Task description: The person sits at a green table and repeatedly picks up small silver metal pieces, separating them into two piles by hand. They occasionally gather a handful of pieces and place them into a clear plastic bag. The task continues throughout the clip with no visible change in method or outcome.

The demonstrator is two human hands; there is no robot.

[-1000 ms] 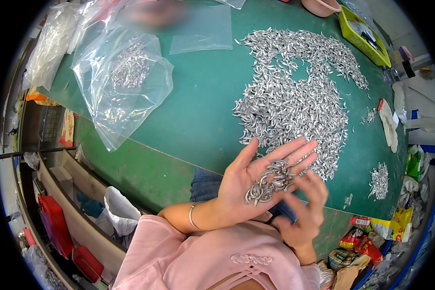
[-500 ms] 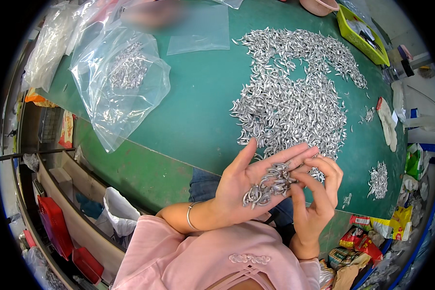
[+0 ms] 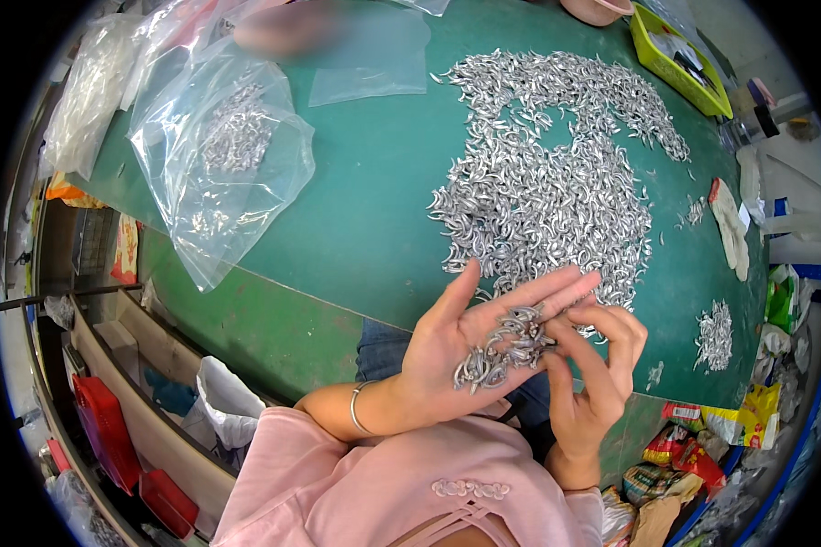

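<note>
My left hand (image 3: 438, 356) lies palm up above the near table edge, fingers stretched out. A heap of small silvery curved metal pieces (image 3: 497, 356) rests across its palm and lower fingers. My right hand (image 3: 597, 365) reaches in from the right, thumb and forefinger pinched at the heap's right side on what looks like one of these pieces. Its other fingers curl near the left fingertips. Just beyond both hands spreads a large pile of the same pieces (image 3: 547, 201) on the green table (image 3: 365, 182).
A clear plastic bag (image 3: 219, 210) with similar pieces lies at left, a flat clear bag (image 3: 365, 77) beyond it. At right are a small pile (image 3: 714, 337), a white glove (image 3: 730, 228) and a yellow-green basket (image 3: 675, 64). Shelving with red trays (image 3: 105, 428) stands lower left.
The view has shifted very slightly. My right fingers have moved a little at the heap; my left palm keeps its pose with the pieces on it.
</note>
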